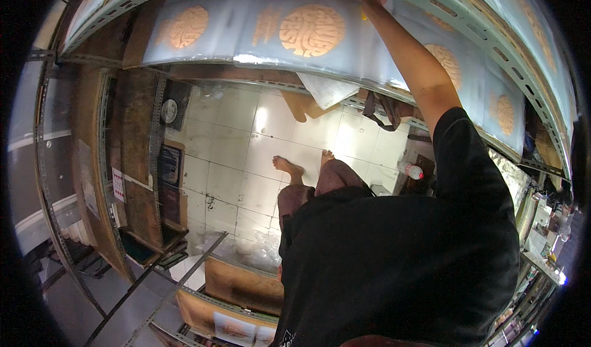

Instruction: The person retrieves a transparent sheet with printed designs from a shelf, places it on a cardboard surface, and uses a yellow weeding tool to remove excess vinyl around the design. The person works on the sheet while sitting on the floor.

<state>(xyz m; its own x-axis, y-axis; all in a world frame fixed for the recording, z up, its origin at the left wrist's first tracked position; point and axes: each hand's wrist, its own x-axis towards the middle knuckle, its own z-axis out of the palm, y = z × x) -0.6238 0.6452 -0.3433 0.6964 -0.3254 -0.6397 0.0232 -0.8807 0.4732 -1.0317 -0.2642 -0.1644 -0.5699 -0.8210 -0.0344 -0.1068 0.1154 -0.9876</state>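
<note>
A: Where do you have your right hand [374, 1]?

B: It is at the end of your raised arm, by the slotted metal beam [468, 27], over the row of pale film-wrapped packs [246, 33].

A: Are your fingers gripping anything?

B: They are dark and small near the upper rim, so I cannot tell whether you have them apart, together or clamped. A small yellow item [364, 16] shows just beside your hand; whether you hold it, I cannot say.

A: And those packs?

B: They lie side by side along the shelf in front of you, with round orange prints on them, and your forearm crosses over them.

A: Your left hand?

B: It is out of sight, so I cannot tell how its fingers stand.

A: What is lower down?

B: Your bare feet [287, 164] rest on the tiled floor [228, 137]. A clear bottle with a red cap [410, 170] is to the right of your legs, and wooden shelf boards [138, 131] stand to your left.
</note>
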